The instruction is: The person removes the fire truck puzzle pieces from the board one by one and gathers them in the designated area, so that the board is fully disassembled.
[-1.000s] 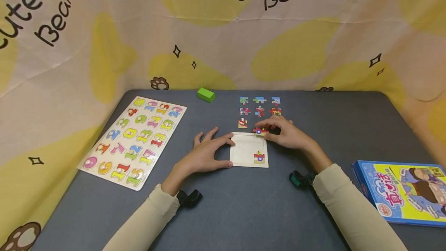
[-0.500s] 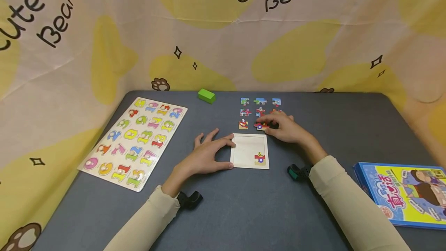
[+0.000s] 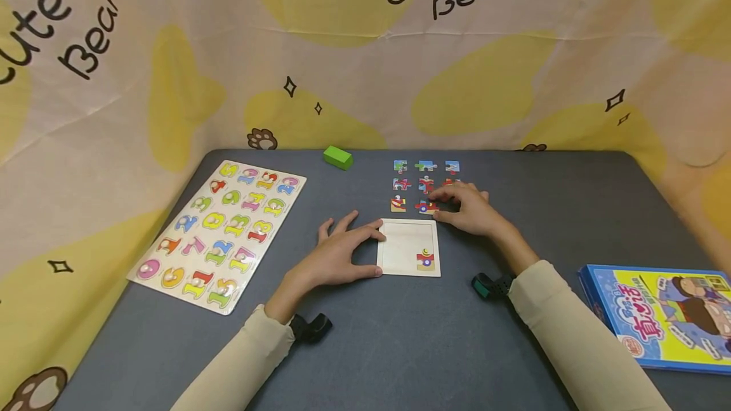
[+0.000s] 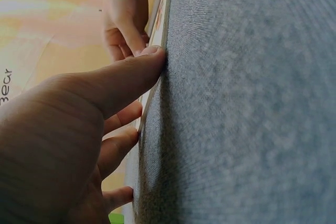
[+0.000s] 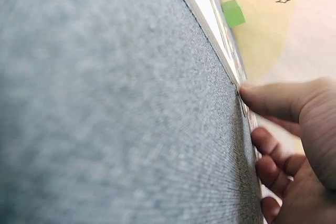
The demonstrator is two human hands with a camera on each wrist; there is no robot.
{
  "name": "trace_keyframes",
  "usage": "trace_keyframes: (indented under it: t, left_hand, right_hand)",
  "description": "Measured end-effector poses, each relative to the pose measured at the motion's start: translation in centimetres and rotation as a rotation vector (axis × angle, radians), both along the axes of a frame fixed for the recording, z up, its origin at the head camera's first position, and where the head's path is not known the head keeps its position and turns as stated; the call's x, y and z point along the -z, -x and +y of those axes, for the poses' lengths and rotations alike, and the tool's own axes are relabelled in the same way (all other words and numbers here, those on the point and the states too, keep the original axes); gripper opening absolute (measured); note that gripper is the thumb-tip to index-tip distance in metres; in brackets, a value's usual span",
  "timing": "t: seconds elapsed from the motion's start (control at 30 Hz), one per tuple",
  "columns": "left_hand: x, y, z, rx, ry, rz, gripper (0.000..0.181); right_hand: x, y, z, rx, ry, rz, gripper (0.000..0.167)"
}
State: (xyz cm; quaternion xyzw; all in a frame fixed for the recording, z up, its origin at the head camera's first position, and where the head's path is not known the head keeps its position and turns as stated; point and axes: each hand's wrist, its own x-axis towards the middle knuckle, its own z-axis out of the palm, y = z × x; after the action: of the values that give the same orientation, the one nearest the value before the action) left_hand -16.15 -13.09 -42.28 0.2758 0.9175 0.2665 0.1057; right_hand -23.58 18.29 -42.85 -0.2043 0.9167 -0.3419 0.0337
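Note:
My left hand (image 3: 342, 257) rests at the left edge of a small wooden puzzle tray (image 3: 400, 236). Its thumb and fingers are spread, with tips touching the tray's edge. One puzzle piece with a wheel (image 3: 425, 260) lies in the tray's lower right corner. Behind the tray, my right hand (image 3: 471, 208) touches the right end of a red jigsaw piece with a blue wheel (image 3: 424, 207) lying on the table. In the right wrist view the thumb (image 5: 268, 99) is beside the tray's corner; the fingers partly hide the pieces.
Several other jigsaw pieces (image 3: 426, 165) lie in rows behind the tray; my right hand partly covers one. A number puzzle board (image 3: 219, 227) lies at left. A green block (image 3: 338, 157) sits near the back edge. A blue and yellow box (image 3: 662, 316) stands at right.
The wheel piece has gone from above the tray's far edge back to the table, into the front row of pieces. My right fingers have slid rightward on it. The left hand keeps its place.

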Motion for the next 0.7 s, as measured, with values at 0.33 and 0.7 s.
trace_keyframes:
  t: [0.33,0.7]
  left_hand:
    - [0.07,0.02,-0.01,-0.005,0.008,-0.001,0.054]
    - [0.05,0.03,0.04,-0.002,0.008,0.001,0.053]
  right_hand:
    - [-0.15,-0.36,-0.11,0.117,-0.033,-0.015,0.029]
    - [-0.24,-0.45,-0.60,0.134,-0.038,0.004,0.028]
